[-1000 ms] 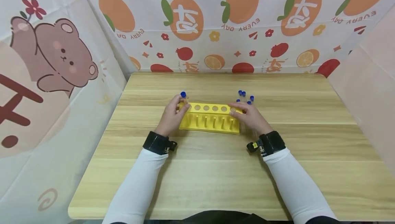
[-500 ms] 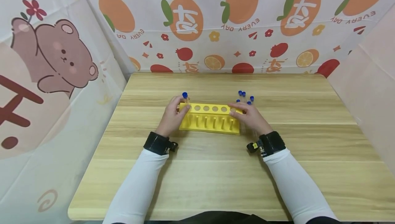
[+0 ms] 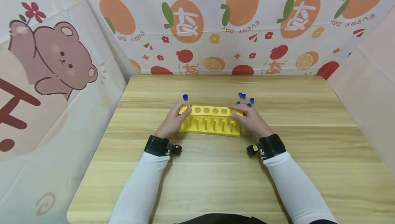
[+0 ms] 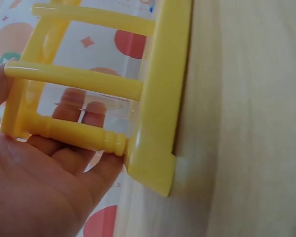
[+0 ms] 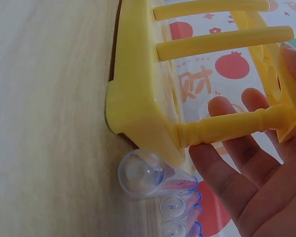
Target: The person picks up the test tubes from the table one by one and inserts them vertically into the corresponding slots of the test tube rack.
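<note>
A yellow test tube rack [image 3: 210,134] stands on the table between the two hands, with a row of holes along its top and several pegs below. My left hand [image 3: 172,121] grips its left end, thumb on the top bar and fingers behind the end post. Beside that thumb, a clear test tube [image 3: 187,103] with a blue cap rises above the left end hole. The left wrist view shows its clear body [image 4: 96,100] near the fingers behind the post. My right hand [image 3: 251,119] holds the rack's right end, thumb on top and fingers around the end post.
Several clear tubes with blue caps [image 3: 244,96] lie on the wooden table [image 3: 210,179] behind and beside the right hand. Their rounded ends [image 5: 173,206] show close to the rack's base in the right wrist view. A printed cloth [image 3: 216,21] hangs behind the table.
The blue-capped tube at the left has shifted slightly to the right over the rack. Both hands keep their hold on the rack, and the head view has tilted a little.
</note>
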Motion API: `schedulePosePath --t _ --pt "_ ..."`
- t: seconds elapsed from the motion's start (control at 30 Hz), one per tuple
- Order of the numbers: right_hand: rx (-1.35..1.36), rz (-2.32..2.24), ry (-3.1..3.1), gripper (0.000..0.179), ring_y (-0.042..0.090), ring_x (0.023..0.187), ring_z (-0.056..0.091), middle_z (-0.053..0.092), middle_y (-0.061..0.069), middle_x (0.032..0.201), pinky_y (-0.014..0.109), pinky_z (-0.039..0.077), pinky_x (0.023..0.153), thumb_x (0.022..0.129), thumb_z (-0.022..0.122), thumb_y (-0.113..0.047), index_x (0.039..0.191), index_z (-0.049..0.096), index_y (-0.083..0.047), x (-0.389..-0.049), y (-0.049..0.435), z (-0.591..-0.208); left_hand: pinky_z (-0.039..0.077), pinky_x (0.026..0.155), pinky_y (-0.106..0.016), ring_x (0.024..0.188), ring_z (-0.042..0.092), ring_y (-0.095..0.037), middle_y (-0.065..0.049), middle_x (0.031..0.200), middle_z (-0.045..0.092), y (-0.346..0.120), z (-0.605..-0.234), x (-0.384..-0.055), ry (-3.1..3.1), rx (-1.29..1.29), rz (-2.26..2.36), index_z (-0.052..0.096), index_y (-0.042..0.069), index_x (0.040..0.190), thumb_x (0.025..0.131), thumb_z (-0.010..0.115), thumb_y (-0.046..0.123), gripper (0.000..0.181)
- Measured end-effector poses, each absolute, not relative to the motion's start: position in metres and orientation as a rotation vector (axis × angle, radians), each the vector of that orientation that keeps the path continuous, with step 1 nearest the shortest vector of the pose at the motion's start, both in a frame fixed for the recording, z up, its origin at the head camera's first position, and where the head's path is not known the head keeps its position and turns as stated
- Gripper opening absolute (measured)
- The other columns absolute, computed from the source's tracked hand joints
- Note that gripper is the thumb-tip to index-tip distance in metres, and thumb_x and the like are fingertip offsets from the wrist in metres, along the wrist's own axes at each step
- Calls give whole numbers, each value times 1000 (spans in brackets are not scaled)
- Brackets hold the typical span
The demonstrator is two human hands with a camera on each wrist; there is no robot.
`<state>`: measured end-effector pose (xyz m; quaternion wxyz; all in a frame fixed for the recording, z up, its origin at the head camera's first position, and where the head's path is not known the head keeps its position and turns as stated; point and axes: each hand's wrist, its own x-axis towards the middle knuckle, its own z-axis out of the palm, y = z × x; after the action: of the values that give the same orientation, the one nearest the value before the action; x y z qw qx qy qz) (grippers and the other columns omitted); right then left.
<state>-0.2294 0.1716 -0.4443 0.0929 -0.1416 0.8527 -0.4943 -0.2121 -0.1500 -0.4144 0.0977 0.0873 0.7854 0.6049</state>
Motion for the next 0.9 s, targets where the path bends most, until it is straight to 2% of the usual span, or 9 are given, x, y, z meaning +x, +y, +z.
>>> schedulePosePath --t 0.2,0.33,0.5,0.7,0.8,0.9 --pt "-397 -1481 2522 49 23 136 41 53 -3 142 48 38 109 93 63 -48 136 59 -25 -229 170 -444 19 119 -53 149 19 -28 -14 153 38 -151 -411 -212 2303 213 1771 48 5 130 104 50 25 33" --pt "-360 -1510 2502 50 23 138 39 53 -4 143 49 35 111 92 64 -50 136 60 -25 -228 170 -446 17 119 -54 149 16 -28 -15 155 36 -153 -424 -220 2283 199 1783 49 8 129 104 50 27 32" --pt "-319 -1552 2469 50 24 140 36 51 -3 144 50 33 113 89 65 -53 133 61 -30 -227 172 -448 19 118 -54 149 16 -26 -14 155 35 -154 -444 -227 2265 229 1830 48 11 127 103 51 31 32" --pt "-288 -1567 2436 52 25 140 37 51 -3 144 51 34 111 87 68 -56 132 62 -32 -229 175 -447 21 118 -53 149 17 -24 -14 154 37 -154 -446 -228 2273 264 1847 50 12 125 102 53 35 33" --pt "-277 -1568 2423 52 24 137 40 53 -4 143 50 36 109 86 69 -55 131 63 -31 -230 175 -446 25 117 -51 146 22 -24 -12 151 41 -157 -443 -230 2316 289 1780 51 13 124 100 55 37 34" --pt "-283 -1559 2416 51 23 130 45 55 -4 141 44 40 102 86 69 -55 130 64 -32 -232 174 -445 36 106 -46 132 40 -28 -10 142 49 -163 -440 -233 2373 279 1690 54 15 120 98 60 38 33"
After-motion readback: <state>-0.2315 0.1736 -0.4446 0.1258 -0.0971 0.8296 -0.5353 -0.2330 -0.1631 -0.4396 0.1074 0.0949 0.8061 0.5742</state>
